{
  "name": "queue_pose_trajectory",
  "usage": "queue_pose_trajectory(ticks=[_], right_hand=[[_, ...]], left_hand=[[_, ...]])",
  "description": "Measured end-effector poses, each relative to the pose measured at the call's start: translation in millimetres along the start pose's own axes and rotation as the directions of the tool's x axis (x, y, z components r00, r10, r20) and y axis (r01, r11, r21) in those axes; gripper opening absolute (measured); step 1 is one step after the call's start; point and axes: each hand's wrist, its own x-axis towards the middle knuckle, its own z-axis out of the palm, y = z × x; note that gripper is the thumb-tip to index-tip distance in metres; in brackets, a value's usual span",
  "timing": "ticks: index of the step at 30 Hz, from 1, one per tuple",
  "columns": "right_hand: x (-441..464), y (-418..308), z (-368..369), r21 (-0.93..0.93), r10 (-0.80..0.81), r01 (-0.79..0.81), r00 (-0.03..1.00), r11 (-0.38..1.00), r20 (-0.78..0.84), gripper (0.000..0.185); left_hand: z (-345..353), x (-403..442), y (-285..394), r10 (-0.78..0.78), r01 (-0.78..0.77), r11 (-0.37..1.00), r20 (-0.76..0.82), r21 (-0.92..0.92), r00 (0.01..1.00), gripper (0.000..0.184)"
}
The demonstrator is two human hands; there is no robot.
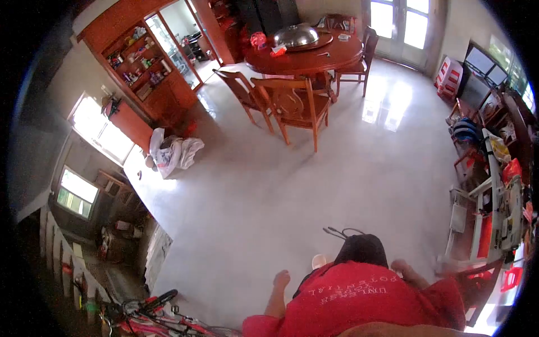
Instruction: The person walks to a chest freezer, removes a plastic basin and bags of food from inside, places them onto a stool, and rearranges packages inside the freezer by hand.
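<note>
My left hand (282,278) hangs beside my body with its fingers curled in, and nothing shows in it. On the other side, my right hand (401,267) is held low by my hip, and its fingers are too indistinct to read. A small pale patch lies beside it; I cannot tell what that is. Between the hands are my red shirt (359,292) with white lettering and a black item (362,250) at its front with thin dark cords (342,231). A pale rounded object (319,262), perhaps a shoe tip, shows near the left hand.
Ahead stands a round wooden table (303,62) with a metal dome cover (296,36) and wooden chairs (297,106). White bags (174,151) lie by the left wall. A red bicycle (157,320) is at lower left. Cluttered shelving (494,208) lines the right.
</note>
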Motion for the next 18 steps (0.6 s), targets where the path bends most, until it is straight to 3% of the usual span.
queue_pose_trajectory(ticks=[3, 7, 8, 9, 10, 11, 12, 14, 16, 18], right_hand=[[-4, 17, 26, 0.352, 0.17, -0.162, 0.985, 0.922, 0.009, 0.024], [18, 10, 19, 0.739, 0.277, -0.229, 0.959, 0.634, 0.059, 0.021], [33, 11, 19, 0.848, 0.277, -0.208, 0.958, 0.487, 0.076, 0.02], [50, 13, 20, 0.959, 0.251, -0.162, 0.963, 0.231, 0.102, 0.02], [74, 15, 19, 0.993, 0.217, -0.105, 0.969, -0.054, 0.115, 0.019], [90, 15, 9, 0.974, 0.181, -0.053, 0.979, -0.221, 0.095, 0.019], [75, 14, -26, 0.977, 0.23, 0.099, 0.963, 0.19, -0.143, 0.022], [91, 34, -122, 0.658, 0.121, 0.179, 0.915, 0.732, -0.384, 0.028], [167, 69, -173, 0.419, 0.094, 0.097, 0.907, 0.903, -0.411, 0.032], [164, 87, -262, 0.442, 0.166, 0.099, 0.837, 0.892, -0.522, 0.028]], left_hand=[[-58, 78, 35, 0.034, -0.051, 0.975, 0.086, 0.217, 0.996, 0.03], [-99, 156, 93, 0.159, -0.155, 0.981, -0.023, 0.119, 0.987, 0.03], [-105, 164, 113, 0.193, -0.19, 0.978, -0.017, 0.09, 0.981, 0.029], [-107, 174, 136, 0.226, -0.225, 0.973, -0.009, 0.058, 0.974, 0.029], [-103, 188, 154, 0.247, -0.247, 0.968, 0.008, 0.054, 0.969, 0.029], [-97, 199, 168, 0.262, -0.263, 0.964, 0.028, 0.049, 0.965, 0.029], [-87, 207, 183, 0.274, -0.276, 0.96, 0.046, 0.04, 0.961, 0.03], [-83, 213, 225, 0.19, -0.204, 0.974, 0.131, 0.102, 0.973, 0.031], [-90, 212, 262, 0.116, -0.145, 0.982, 0.214, 0.123, 0.97, 0.032], [-94, 227, 298, 0.079, -0.111, 0.989, 0.291, 0.094, 0.954, 0.033]])
